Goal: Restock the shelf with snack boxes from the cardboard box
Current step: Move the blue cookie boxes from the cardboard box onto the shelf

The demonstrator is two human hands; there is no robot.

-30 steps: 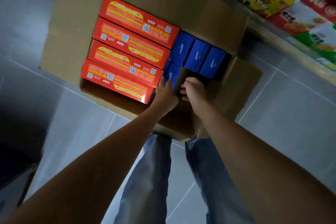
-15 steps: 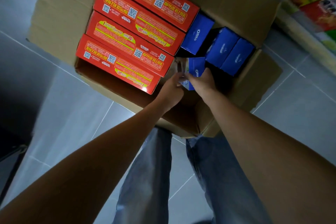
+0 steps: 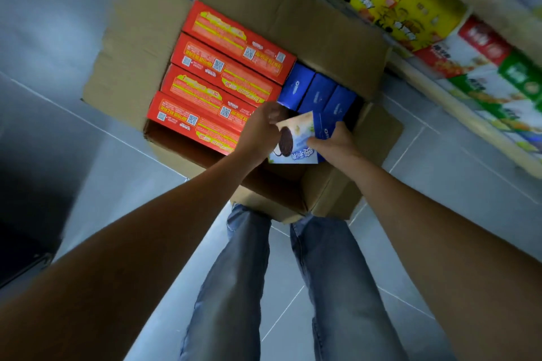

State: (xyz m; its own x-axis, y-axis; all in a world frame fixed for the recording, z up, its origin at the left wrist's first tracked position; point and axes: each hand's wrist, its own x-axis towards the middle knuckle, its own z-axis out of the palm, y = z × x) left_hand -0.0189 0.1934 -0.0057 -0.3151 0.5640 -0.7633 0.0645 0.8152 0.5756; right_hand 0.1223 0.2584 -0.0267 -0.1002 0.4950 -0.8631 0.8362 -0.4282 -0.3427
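Head view looks straight down on an open cardboard box (image 3: 328, 38) standing on a grey tiled floor (image 3: 88, 184), its flaps folded outward. Four long red boxes (image 3: 223, 79) fill the box's nine o'clock half, lying flat side by side with their long axes running from about ten o'clock to four o'clock. At the three o'clock side of them, three dark blue boxes (image 3: 318, 94) stand on end in a row, only their narrow tops showing. The near part of the cardboard box, towards six o'clock, shows bare brown bottom.

Both hands grasp one blue snack box (image 3: 296, 138), held above that bare part, just at six o'clock of the blue row. The left hand (image 3: 259, 135) curls around its nine o'clock edge; the right hand (image 3: 334, 145) grips its three o'clock edge, thumb on the face. The snack box is tilted, its broad face turned up to the camera, long axis roughly from twelve to six o'clock. That face is pale blue and white with a dark round biscuit printed on it; its side panel is deep blue with white lettering.

At two o'clock a shelf (image 3: 457, 114) carries yellow, red and green packages (image 3: 410, 9).
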